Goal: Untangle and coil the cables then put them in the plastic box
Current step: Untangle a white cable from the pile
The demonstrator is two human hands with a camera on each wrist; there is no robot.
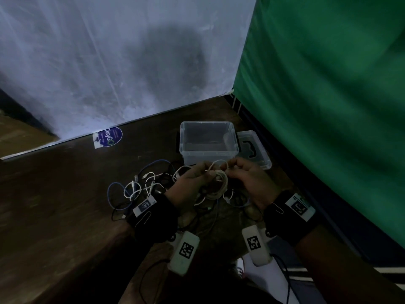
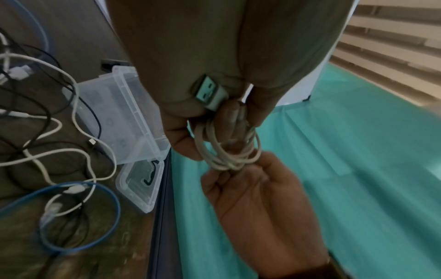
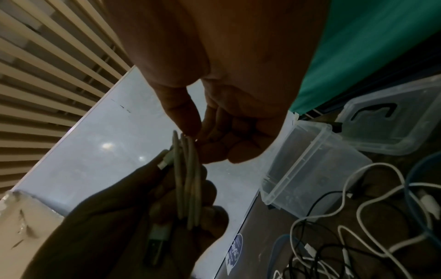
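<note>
A white USB cable [image 1: 219, 183] is wound into a small coil, held above the table between both hands. My left hand [image 1: 197, 174] grips the coil [image 2: 229, 149] with its fingers curled round the loops, and the USB plug [image 2: 207, 92] lies against the palm. My right hand [image 1: 234, 170] pinches the coil's [image 3: 188, 181] far edge between thumb and fingertips [image 3: 188, 132]. The clear plastic box [image 1: 208, 139] stands open just behind the hands, with nothing visible inside. A tangle of white, black and blue cables [image 1: 142, 185] lies on the table to the left and under the hands.
The box's clear lid [image 1: 252, 148] with a black handle lies right of the box, by the table edge. A green curtain [image 1: 328, 106] hangs on the right and a white sheet [image 1: 109, 62] behind. A blue sticker [image 1: 109, 137] sits at the table's back edge.
</note>
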